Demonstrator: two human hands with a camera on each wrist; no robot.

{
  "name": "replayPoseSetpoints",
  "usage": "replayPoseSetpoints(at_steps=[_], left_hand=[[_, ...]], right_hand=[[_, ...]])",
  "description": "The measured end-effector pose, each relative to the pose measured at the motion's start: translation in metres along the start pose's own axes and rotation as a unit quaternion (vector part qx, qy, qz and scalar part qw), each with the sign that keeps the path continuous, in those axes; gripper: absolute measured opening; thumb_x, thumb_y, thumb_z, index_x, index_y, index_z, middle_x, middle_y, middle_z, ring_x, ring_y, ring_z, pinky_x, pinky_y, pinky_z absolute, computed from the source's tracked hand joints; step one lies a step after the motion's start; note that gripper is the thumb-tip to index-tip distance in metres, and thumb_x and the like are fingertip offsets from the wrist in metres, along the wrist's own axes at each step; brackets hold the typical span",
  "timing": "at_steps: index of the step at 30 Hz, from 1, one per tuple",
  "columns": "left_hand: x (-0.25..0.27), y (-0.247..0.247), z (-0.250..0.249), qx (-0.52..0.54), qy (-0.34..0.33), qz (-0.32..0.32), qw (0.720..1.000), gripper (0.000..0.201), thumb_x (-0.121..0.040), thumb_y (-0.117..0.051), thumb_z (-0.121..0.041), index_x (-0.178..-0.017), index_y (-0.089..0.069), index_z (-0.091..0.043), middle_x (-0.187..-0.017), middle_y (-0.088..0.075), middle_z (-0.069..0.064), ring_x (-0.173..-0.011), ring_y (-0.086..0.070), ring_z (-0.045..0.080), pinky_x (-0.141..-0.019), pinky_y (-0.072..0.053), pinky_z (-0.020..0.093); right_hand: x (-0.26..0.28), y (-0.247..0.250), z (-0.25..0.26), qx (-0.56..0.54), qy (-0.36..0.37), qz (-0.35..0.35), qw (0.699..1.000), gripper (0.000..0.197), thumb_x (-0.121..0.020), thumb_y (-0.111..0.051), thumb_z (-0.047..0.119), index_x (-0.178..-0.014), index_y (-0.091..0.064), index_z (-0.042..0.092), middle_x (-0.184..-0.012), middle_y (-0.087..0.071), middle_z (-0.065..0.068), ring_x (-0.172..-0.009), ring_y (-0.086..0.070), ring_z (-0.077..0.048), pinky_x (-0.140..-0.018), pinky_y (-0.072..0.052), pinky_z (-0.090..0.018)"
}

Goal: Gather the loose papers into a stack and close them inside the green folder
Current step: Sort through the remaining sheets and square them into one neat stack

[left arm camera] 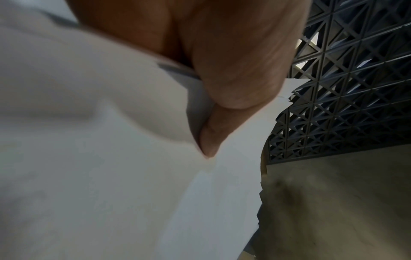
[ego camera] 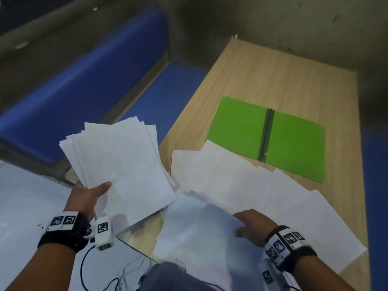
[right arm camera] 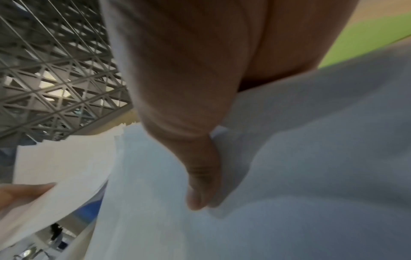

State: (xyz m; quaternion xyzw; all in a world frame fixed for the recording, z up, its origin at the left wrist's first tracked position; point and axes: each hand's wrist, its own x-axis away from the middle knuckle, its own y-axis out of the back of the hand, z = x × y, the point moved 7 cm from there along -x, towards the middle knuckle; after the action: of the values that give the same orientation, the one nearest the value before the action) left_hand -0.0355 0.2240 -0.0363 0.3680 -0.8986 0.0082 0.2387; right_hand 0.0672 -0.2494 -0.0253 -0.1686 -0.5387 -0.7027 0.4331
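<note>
My left hand [ego camera: 92, 193] holds a rough stack of white papers [ego camera: 123, 162] up off the table's left edge, thumb on top, the sheets fanned unevenly. The left wrist view shows the thumb [left arm camera: 222, 105] pressed on that stack of papers [left arm camera: 111, 176]. My right hand [ego camera: 249, 224] pinches the edge of a lifted white sheet [ego camera: 199, 229] near the table's front; the right wrist view shows its thumb [right arm camera: 200, 176] on top of the sheet [right arm camera: 289, 176]. Several more loose papers [ego camera: 262, 185] lie overlapped on the table. The green folder [ego camera: 270, 135] lies open and flat beyond them.
The wooden table [ego camera: 273, 74] runs away from me, bare beyond the folder. A blue padded bench [ego camera: 84, 80] stands to the left, and a blue strip [ego camera: 375, 185] borders the right side. Black cables [ego camera: 117, 278] trail near my lap.
</note>
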Motion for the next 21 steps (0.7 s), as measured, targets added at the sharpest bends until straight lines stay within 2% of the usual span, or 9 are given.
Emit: replayPoseSetpoints(at_steps=[3,5,7,10,13,14,16,18,21], left_hand=[[-0.002,-0.008,-0.010,0.016,-0.020,-0.019,0.999,0.054,-0.076,-0.082,-0.013,-0.126,-0.063,-0.014,-0.118,-0.071,0.009,-0.105,-0.067,0.034,-0.099,-0.049,0.055],[0.002,-0.021,-0.014,0.030,-0.019,-0.021,0.999,0.054,-0.078,-0.080,-0.011,-0.128,-0.061,-0.012,-0.120,-0.070,0.011,-0.106,-0.067,0.033,-0.099,-0.049,0.054],[0.011,-0.044,-0.017,0.043,-0.013,-0.002,0.999,0.048,-0.080,-0.078,-0.007,-0.125,-0.062,-0.008,-0.119,-0.069,0.015,-0.102,-0.068,0.033,-0.095,-0.052,0.051],[0.039,-0.098,-0.019,0.046,0.003,0.056,0.997,0.029,-0.083,-0.072,0.002,-0.111,-0.065,-0.003,-0.097,-0.073,0.014,-0.083,-0.072,0.028,-0.069,-0.059,0.036],[0.083,-0.163,-0.018,0.022,0.013,0.147,0.989,0.021,-0.080,-0.072,0.008,-0.091,-0.066,-0.009,-0.073,-0.077,-0.001,-0.066,-0.073,0.016,-0.051,-0.055,0.019],[0.097,-0.184,-0.014,0.020,0.016,0.195,0.980,0.024,-0.077,-0.074,0.007,-0.094,-0.068,-0.008,-0.074,-0.078,0.002,-0.073,-0.074,0.023,-0.055,-0.056,0.019],[0.124,-0.220,-0.004,0.010,0.025,0.283,0.959,0.035,-0.072,-0.076,0.001,-0.106,-0.071,-0.007,-0.095,-0.080,0.008,-0.093,-0.075,0.029,-0.072,-0.059,0.030],[0.146,-0.244,0.009,-0.012,0.033,0.350,0.936,0.034,-0.081,-0.073,0.001,-0.114,-0.072,-0.007,-0.109,-0.077,0.013,-0.102,-0.073,0.031,-0.084,-0.059,0.044],[0.170,-0.260,0.032,-0.046,0.081,0.390,0.916,0.025,-0.094,-0.064,-0.007,-0.117,-0.072,-0.011,-0.111,-0.076,0.012,-0.104,-0.072,0.033,-0.087,-0.059,0.045]], right_hand=[[0.033,0.032,-0.010,-0.051,0.025,-0.058,0.997,0.011,-0.081,-0.068,0.032,-0.092,-0.069,0.033,-0.101,-0.072,0.008,-0.090,-0.065,-0.007,-0.075,-0.048,-0.024],[0.056,0.055,-0.020,-0.126,0.030,-0.098,0.987,0.007,-0.078,-0.074,0.031,-0.084,-0.071,0.028,-0.090,-0.075,0.010,-0.082,-0.066,0.003,-0.072,-0.050,-0.022],[0.076,0.075,-0.026,-0.218,0.030,-0.136,0.966,0.011,-0.075,-0.079,0.024,-0.082,-0.074,0.016,-0.082,-0.077,0.004,-0.076,-0.069,-0.001,-0.067,-0.051,-0.023],[0.094,0.096,-0.028,-0.313,0.043,-0.204,0.926,0.012,-0.073,-0.081,0.018,-0.078,-0.074,0.010,-0.073,-0.076,-0.001,-0.067,-0.068,-0.004,-0.057,-0.048,-0.017],[0.090,0.097,-0.029,-0.412,0.048,-0.252,0.874,0.025,-0.071,-0.077,0.023,-0.094,-0.074,0.014,-0.087,-0.078,0.006,-0.080,-0.072,-0.005,-0.067,-0.053,-0.017],[0.087,0.093,-0.030,-0.436,0.041,-0.263,0.860,0.030,-0.072,-0.076,0.023,-0.101,-0.072,0.014,-0.093,-0.078,0.004,-0.086,-0.072,-0.006,-0.072,-0.055,-0.020],[0.078,0.079,-0.035,-0.455,0.027,-0.275,0.847,0.036,-0.078,-0.075,0.022,-0.113,-0.065,0.018,-0.105,-0.074,0.007,-0.093,-0.070,-0.003,-0.081,-0.054,-0.024],[0.071,0.057,-0.047,-0.477,-0.003,-0.272,0.836,0.048,-0.077,-0.076,0.029,-0.118,-0.053,0.024,-0.111,-0.066,0.013,-0.096,-0.064,0.002,-0.083,-0.050,-0.024],[0.063,0.014,-0.070,-0.536,-0.058,-0.219,0.813,0.070,-0.069,-0.081,0.043,-0.128,-0.050,0.025,-0.120,-0.064,0.007,-0.109,-0.061,-0.012,-0.094,-0.048,-0.037]])
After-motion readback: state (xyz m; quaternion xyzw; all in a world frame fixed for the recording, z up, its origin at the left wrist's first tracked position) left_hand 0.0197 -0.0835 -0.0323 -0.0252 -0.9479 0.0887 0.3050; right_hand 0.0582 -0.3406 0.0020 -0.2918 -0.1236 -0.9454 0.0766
